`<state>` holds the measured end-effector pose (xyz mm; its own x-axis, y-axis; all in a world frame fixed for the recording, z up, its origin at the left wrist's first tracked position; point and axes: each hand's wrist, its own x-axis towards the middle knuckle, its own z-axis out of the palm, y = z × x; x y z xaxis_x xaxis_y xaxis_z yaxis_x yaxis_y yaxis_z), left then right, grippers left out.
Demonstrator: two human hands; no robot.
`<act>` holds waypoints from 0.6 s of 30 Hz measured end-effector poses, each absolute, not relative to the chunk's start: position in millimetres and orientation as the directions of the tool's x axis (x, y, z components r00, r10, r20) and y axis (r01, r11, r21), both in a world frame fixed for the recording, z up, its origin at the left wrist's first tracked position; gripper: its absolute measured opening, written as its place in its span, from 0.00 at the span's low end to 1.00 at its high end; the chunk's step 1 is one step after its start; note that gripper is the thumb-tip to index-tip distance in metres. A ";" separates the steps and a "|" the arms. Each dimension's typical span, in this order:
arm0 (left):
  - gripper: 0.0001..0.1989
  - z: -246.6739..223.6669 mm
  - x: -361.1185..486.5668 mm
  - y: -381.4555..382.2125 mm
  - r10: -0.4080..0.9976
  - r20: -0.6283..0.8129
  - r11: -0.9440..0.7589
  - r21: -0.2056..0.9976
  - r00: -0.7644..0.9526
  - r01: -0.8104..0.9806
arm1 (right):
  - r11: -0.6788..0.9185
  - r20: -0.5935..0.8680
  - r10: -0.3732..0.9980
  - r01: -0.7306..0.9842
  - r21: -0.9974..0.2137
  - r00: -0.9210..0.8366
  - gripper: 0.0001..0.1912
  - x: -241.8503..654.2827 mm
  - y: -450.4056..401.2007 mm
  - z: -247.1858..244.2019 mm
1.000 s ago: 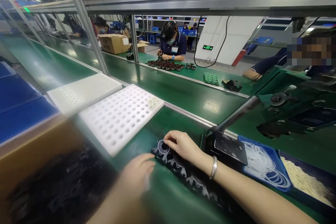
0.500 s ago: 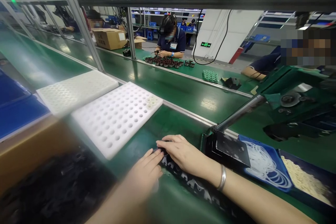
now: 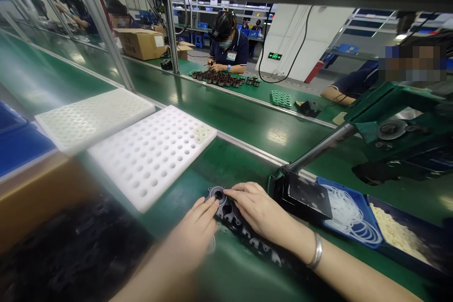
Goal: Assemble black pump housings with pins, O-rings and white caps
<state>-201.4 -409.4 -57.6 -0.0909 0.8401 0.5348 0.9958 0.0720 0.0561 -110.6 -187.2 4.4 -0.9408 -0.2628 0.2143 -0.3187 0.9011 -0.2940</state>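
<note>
A round black part (image 3: 218, 194) with a ring-shaped top and a central hole sits at the far end of a row of black parts (image 3: 260, 244) on the green table. Against its near left side rest the fingertips of my left hand (image 3: 194, 226), fingers close together. My right hand (image 3: 256, 207), with a silver bangle at the wrist, touches the right side of the same part with its fingertips, its palm over the row. Both thumbs are mostly hidden, and any ring under the fingertips is too small to tell.
White trays with holes (image 3: 155, 155) (image 3: 95, 115) lie at the left, one holding a few pale pieces. At right are a black box (image 3: 307, 196), a blue bin of white rings (image 3: 350, 214), a bin of yellowish pieces (image 3: 399, 233) and a green machine (image 3: 385, 127). Co-workers sit across.
My hands have parted slightly, showing the round part's top that my fingers covered before. My right hand has shifted a little right. The whole view has moved slightly.
</note>
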 end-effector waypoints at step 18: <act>0.11 -20.9 -187.3 -400.5 0.687 0.594 0.261 0.336 -0.418 0.905 | 0.584 0.117 -0.085 -0.145 -0.799 -0.989 0.12 -85.0 -218.9 27.6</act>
<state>-187.3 -400.5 -20.9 -0.4185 0.6872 0.5938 0.9050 0.2608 0.3359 -85.0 -218.9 27.6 -0.9894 -0.0852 0.1173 -0.1450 0.5841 -0.7986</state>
